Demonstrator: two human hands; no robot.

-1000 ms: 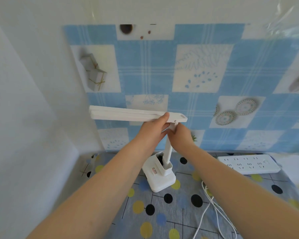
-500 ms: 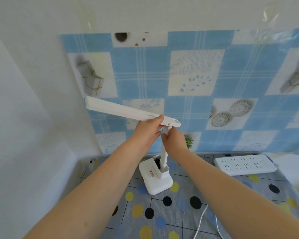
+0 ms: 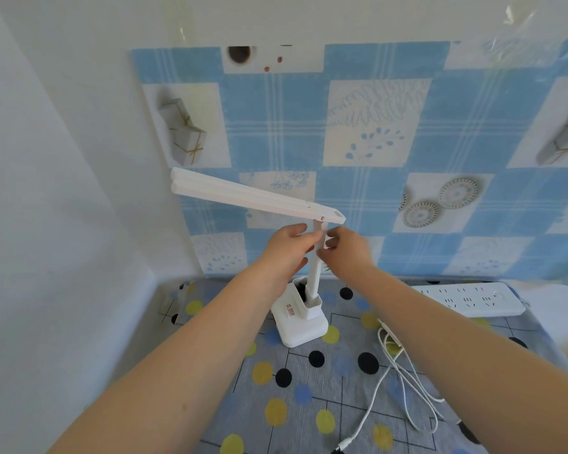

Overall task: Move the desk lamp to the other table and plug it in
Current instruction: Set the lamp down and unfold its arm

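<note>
Lamp (image 3: 315, 276): centre frame, upright on table (image 3: 341, 401).
Left hand (image 3: 287, 245): pinching stem.
Right hand (image 3: 346, 250): half-curled, contact unclear.
Cable (image 3: 404, 378): lower right, loose.

Single head-worn wide-angle view, looking forward and down from above the table (image 3: 341, 404), close over both forearms, facing the wall corner and blue checked wall covering (image 3: 391, 126), edges bowed by the lens
</note>
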